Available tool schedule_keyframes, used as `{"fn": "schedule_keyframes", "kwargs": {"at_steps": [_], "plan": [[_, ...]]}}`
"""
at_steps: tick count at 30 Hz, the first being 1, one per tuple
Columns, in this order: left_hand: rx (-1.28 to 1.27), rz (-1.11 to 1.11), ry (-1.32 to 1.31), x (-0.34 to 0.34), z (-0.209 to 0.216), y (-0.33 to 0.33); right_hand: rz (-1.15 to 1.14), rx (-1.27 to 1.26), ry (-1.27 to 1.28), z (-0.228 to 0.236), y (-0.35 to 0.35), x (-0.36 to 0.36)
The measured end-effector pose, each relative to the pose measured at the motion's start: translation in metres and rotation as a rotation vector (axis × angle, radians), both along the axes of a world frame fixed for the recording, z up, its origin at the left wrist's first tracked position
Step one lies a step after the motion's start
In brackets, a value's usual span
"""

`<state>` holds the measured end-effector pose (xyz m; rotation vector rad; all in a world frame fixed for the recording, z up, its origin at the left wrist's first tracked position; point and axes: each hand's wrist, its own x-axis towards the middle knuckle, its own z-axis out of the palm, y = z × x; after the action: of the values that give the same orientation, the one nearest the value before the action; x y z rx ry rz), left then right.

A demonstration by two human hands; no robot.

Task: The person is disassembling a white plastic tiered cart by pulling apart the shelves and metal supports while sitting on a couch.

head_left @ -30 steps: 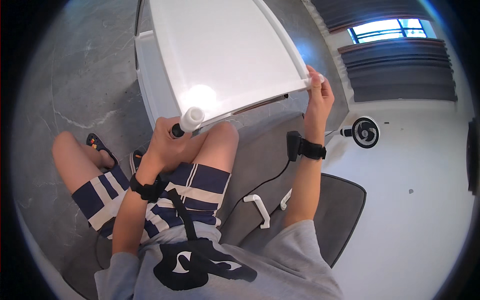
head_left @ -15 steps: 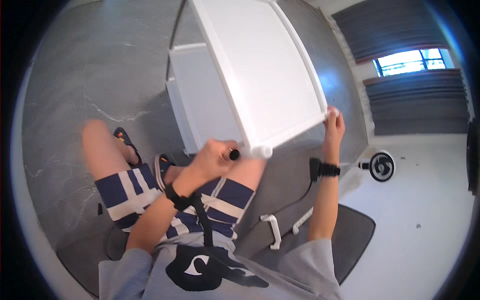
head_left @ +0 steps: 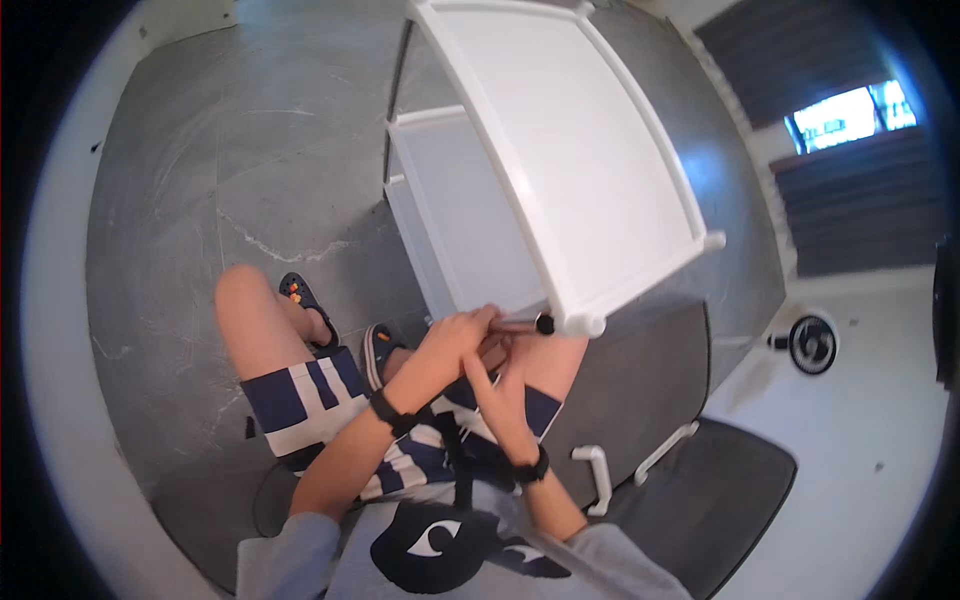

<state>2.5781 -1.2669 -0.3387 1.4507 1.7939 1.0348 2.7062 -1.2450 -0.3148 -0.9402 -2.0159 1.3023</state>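
Observation:
My left hand (head_left: 452, 352) is closed round a thin rod (head_left: 515, 326) with a black end, which lies beside the near corner of a white shelf unit (head_left: 600, 150). The black end is close to the round white corner knob (head_left: 580, 325); whether they touch I cannot tell. Just below, my right hand (head_left: 505, 405) reaches up to the left one, its thumb and fingers apart near the rod. Some of its fingertips are hidden. The unit stands tilted in view, with lower white shelves (head_left: 450, 210) and dark thin poles showing on its left.
Two white bracket-like handles, one nearer (head_left: 595, 475) and one farther (head_left: 665, 453), lie on the dark grey seat pads (head_left: 630, 400) at the right. A black and white fan (head_left: 812, 343) is beside the white wall. Dark curtains (head_left: 850, 200) flank a bright window. Grey floor (head_left: 230, 130) spreads to the left.
My right hand has let go of the shelf unit's far right corner and come down beside my left hand. The rod has turned, its shaft now showing. The view has shifted.

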Motion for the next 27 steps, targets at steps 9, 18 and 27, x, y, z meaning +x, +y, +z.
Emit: {"fn": "schedule_keyframes", "kwargs": {"at_steps": [9,18,27], "plan": [[-0.155,-0.267,0.149,-0.020,0.004,0.056,-0.175,0.212,-0.352,0.015,0.115,0.027],[0.013,0.313,0.224,-0.220,-0.006,0.138,-0.460,-0.044,0.066,-0.010,0.219,0.039],[0.185,0.339,-0.071,-0.257,0.041,0.253,-0.262,-0.078,0.073,-0.004,0.254,0.082]]}}
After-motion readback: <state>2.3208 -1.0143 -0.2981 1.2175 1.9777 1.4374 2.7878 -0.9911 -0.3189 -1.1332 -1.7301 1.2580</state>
